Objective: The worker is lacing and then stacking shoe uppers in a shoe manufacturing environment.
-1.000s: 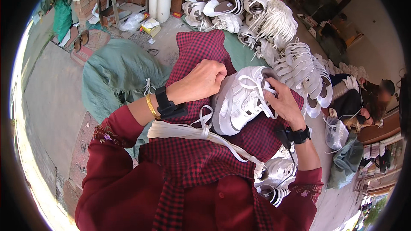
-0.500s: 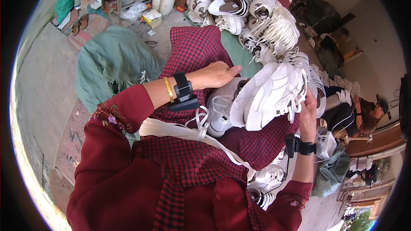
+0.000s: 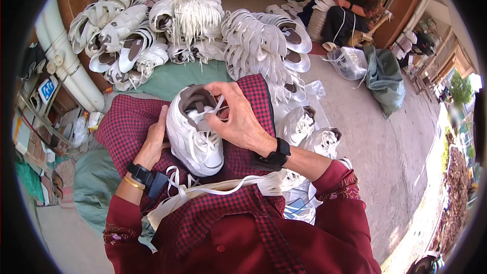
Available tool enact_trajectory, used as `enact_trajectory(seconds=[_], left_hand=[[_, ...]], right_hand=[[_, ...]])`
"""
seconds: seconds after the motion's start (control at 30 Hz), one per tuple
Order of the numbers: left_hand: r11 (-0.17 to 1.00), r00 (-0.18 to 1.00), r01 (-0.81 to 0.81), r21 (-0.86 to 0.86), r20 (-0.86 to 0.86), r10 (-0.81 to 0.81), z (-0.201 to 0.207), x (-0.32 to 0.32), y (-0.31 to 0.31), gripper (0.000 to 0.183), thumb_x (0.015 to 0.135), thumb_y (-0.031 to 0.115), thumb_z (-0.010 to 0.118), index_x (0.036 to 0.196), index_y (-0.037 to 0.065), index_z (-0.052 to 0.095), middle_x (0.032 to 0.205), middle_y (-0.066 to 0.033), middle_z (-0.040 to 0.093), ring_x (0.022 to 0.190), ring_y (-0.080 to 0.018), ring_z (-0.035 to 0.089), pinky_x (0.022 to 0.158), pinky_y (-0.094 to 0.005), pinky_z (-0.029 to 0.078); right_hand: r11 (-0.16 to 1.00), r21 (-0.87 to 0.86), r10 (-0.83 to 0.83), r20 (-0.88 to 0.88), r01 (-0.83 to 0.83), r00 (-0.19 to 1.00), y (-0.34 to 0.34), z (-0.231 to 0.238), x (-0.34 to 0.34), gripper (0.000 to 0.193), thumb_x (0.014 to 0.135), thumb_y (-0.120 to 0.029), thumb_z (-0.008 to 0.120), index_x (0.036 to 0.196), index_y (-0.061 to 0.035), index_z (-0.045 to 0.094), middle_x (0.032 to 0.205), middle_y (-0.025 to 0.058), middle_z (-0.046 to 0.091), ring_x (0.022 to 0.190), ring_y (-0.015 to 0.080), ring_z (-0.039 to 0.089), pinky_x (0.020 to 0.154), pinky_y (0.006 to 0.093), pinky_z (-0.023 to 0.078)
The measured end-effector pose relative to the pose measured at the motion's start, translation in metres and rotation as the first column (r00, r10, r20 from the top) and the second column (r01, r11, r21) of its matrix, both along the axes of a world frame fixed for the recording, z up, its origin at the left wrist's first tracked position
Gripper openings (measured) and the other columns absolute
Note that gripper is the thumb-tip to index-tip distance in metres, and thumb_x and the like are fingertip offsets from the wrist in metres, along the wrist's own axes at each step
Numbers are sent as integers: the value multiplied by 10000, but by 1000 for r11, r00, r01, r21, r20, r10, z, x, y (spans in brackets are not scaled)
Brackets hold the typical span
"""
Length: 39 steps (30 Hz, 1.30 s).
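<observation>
Bracing the shoe (image 3: 195,139) on its left side, the left hand (image 3: 155,139) rests its thumb along the upper; its fingers are partly hidden, so I cannot tell how far they close. The right hand (image 3: 237,114) curls at the collar, thumb and forefinger a little apart by the lace (image 3: 220,103); whether they pinch it, I cannot tell. The one hand probably steadies while the other works freely. The shoe sits on the apron (image 3: 131,122) over the lap, toe toward the wearer, which seems to keep the collar within reach. It looks white, with a brownish-grey lining and loose white laces over the front. A tied bundle (image 3: 165,209) of pale laces lies across the lap, likely for easy reach. Beyond, shoes (image 3: 253,35) stand stacked by a green sheet (image 3: 199,73); further off, a co-worker (image 3: 366,6) sits near a green bag (image 3: 384,78).
</observation>
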State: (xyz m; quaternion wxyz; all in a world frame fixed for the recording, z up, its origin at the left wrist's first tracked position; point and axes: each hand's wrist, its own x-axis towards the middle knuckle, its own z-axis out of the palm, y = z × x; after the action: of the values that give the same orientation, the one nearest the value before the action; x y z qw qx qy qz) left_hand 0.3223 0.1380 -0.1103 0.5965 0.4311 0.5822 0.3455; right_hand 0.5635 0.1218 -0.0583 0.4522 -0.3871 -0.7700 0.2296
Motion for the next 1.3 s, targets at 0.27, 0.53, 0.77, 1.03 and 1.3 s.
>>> enact_trajectory(seconds=[0.27,0.53,0.77,1.03,1.3], left_hand=[[999,998,29,42,-59,-26,11,2,-4,858,887,727,392,1394,36,435,1375,-154,497,1239,-247,511,937,-434,483],[990,996,86,109,-7,-86,36,4,-22,862,874,726,431,1402,45,413,1369,-162,479,1222,-284,495,977,-462,442],[975,999,-15,220,39,7,61,-7,-48,701,968,603,344,1389,48,424,1325,-162,523,1198,-265,539,994,-438,444],[969,975,216,121,32,-222,69,-17,-22,750,943,654,358,1341,30,483,1279,-127,567,1139,-203,571,957,-375,478],[803,851,423,419,-488,-193,79,-9,-42,525,860,136,649,1325,-32,472,1167,-110,626,1064,-168,587,941,-310,458]], right_hand=[[998,-23,63,7,-63,998,16,-43,12,543,908,-361,628,1266,14,467,1205,197,389,1126,298,404,907,382,432],[996,-75,-50,-125,41,991,-14,-33,-2,568,774,-292,762,1205,-36,494,1098,206,425,1058,355,433,909,441,417],[999,14,-51,-62,52,997,-28,2,-21,515,743,-279,784,1128,-72,513,1078,180,410,1002,345,453,823,423,461],[997,67,45,36,-47,998,-43,-16,-24,556,707,-209,809,1174,-119,520,1166,184,371,1031,365,478,819,416,494],[816,-498,160,-294,-294,942,-17,-30,28,543,841,0,574,1353,-78,410,1212,160,505,1002,203,574,802,312,533]])
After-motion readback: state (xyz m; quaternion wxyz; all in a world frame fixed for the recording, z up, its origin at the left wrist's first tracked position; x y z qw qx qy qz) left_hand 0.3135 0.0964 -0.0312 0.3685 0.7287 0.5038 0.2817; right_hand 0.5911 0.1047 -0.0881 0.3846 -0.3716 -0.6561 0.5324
